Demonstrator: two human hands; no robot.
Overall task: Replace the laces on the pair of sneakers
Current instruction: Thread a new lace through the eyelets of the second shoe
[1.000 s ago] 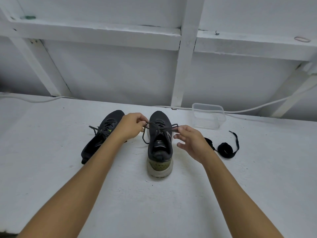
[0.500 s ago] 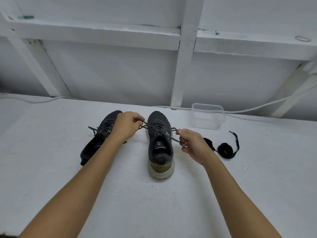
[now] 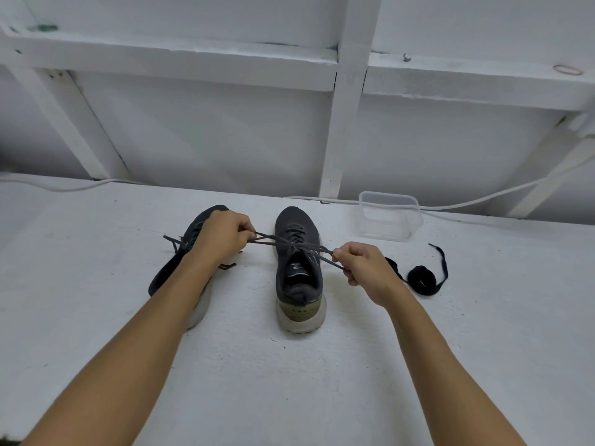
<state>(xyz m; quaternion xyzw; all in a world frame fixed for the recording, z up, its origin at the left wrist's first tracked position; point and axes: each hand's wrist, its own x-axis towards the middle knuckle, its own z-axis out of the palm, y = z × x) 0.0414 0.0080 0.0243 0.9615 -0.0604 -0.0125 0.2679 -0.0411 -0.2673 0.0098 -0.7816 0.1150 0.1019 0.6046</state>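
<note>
A dark grey sneaker (image 3: 299,268) is standing upright near the middle of the white table (image 3: 289,381), with its heel toward the person and a pale olive band on the heel. A small light label is showing on the tongue inside the shoe, but its writing is too small to read. The left hand (image 3: 222,241) is pinching one end of the grey lace (image 3: 291,246), and the right hand (image 3: 367,268) is pinching the other end; the lace is stretching tight between them across the top of the shoe. The second sneaker (image 3: 190,252) is lying on its side just to the left, and the left forearm is covering a big part of it. Its own lace ends are sticking out loose. To the right of the right hand, a black lace (image 3: 421,280) is lying in a loose coil on the table. A clear plastic container (image 3: 389,217) is standing behind it, near the wall, and a white cable (image 3: 483,201) is running along the back edge of the table.
</note>
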